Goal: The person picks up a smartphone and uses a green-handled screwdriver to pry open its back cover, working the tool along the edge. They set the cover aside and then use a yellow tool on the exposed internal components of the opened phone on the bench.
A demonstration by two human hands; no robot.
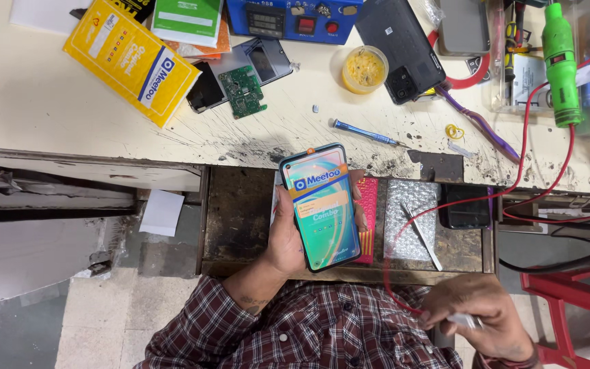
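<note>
Over the open drawer (240, 219), near the bench edge, the left hand (285, 236) grips a phone (320, 206) by its sides, screen up, a printed protective film covering the glass. By that film the screen looks fitted and unpeeled; what work is left cannot be read from this view. The right hand (476, 318), low at the near right, is closed in a pinch on a small pale object (462, 320), kind not clear. On the bench (35, 96) beyond lie a blue screwdriver (363, 132), a green circuit board (242, 90), a bare phone frame (254, 65), a yellow box (131, 60), a flux tub (364, 69) and a black phone (401, 48). A red wire (548, 157) loops across the drawer toward the right hand and could snag it.
</note>
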